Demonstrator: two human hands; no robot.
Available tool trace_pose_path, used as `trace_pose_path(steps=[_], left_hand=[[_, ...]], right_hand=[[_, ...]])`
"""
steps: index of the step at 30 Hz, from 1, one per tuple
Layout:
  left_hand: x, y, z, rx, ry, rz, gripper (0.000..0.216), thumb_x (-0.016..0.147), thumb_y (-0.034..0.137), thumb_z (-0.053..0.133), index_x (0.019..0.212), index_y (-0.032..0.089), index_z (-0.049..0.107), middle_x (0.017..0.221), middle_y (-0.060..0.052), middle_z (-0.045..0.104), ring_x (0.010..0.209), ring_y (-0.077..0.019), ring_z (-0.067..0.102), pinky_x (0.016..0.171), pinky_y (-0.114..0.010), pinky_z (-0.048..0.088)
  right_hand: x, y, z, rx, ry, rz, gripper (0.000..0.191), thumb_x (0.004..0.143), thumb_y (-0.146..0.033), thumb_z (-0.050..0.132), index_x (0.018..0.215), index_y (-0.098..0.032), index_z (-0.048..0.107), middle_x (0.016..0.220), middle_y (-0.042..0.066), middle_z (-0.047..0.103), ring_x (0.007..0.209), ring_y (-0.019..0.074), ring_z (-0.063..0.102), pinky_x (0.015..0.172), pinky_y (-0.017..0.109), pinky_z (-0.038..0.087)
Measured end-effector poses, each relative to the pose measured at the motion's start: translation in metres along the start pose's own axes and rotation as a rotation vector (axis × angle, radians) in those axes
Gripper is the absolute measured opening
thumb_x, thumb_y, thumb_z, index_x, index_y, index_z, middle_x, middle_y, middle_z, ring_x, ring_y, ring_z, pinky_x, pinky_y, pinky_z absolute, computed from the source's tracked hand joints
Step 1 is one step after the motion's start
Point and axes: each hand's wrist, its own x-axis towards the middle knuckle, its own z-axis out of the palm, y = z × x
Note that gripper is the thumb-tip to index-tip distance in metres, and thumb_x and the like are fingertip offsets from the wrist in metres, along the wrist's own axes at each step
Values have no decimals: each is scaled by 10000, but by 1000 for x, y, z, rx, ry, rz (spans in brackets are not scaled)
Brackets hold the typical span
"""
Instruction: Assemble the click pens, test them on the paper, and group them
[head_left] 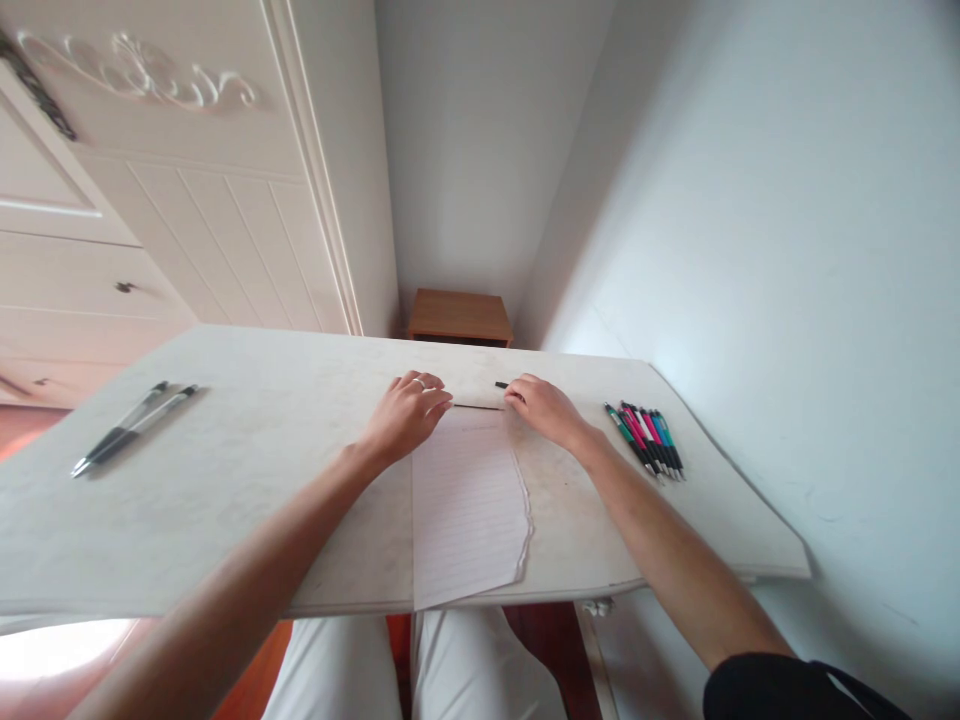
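Observation:
A thin dark rod like a pen refill (478,407) lies level just above the top edge of a lined sheet of paper (469,510). My left hand (411,412), with a ring on one finger, is closed, thumb and fingertips pinching the rod's left end. My right hand (544,408) is also closed, around a short black pen piece (501,385) whose end sticks out to the left. The rod's right end comes close to the right fingers; whether they touch cannot be told. The paper's right edge is torn and ragged.
Several colored pens (646,440) lie side by side at the table's right. Two grey-and-black pens (135,430) lie at the left. The pale table (300,400) meets a wall on the right; a white cabinet (225,230) and small wooden stand (461,315) are beyond.

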Motion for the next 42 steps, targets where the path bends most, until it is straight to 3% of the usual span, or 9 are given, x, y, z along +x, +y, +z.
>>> trace_pose_path(steps=[7, 14, 19, 25, 30, 42], left_hand=[[14, 4, 8, 63, -109, 55, 231, 928, 254, 539, 907, 240, 768, 1176, -97, 683, 1104, -284, 564, 926, -470, 440], [19, 2, 14, 48, -121, 102, 234, 934, 231, 517, 869, 235, 742, 1142, -68, 698, 1068, -257, 576, 912, -431, 427], [21, 2, 19, 47, -99, 218, 221, 937, 174, 503, 840, 186, 701, 1108, -92, 702, 1075, -259, 573, 918, -431, 411], [21, 0, 16, 27, 43, 73, 196, 967, 222, 471, 927, 180, 658, 1093, -97, 688, 1034, -257, 555, 876, -401, 416], [20, -2, 8, 5, 110, -51, 190, 971, 216, 454, 907, 195, 631, 963, -81, 701, 946, -249, 564, 835, -386, 401], [18, 3, 7, 20, 99, -14, 221, 985, 266, 448, 901, 205, 643, 891, -63, 701, 897, -237, 568, 845, -390, 370]], right_hand=[[-1, 3, -9, 75, 98, 8, 135, 936, -175, 521, 880, -188, 644, 961, 61, 659, 858, 173, 617, 739, 260, 427], [-3, -4, -13, 357, 242, 19, 160, 952, -261, 501, 881, -196, 630, 898, 12, 686, 479, 76, 565, 608, 238, 459], [-4, -3, -14, 395, 338, 5, 168, 938, -283, 521, 898, -192, 656, 924, 32, 718, 482, 85, 591, 591, 241, 478], [-5, 2, -16, 415, 412, -12, 199, 922, -343, 563, 902, -194, 694, 936, 45, 737, 465, 95, 582, 551, 253, 494], [-5, 1, -17, 512, 391, -44, 194, 886, -371, 616, 879, -196, 701, 910, 55, 734, 566, 136, 667, 559, 254, 526], [-6, -5, -16, 512, 416, -88, 210, 892, -384, 616, 901, -194, 705, 935, 63, 717, 581, 118, 626, 589, 267, 555]])
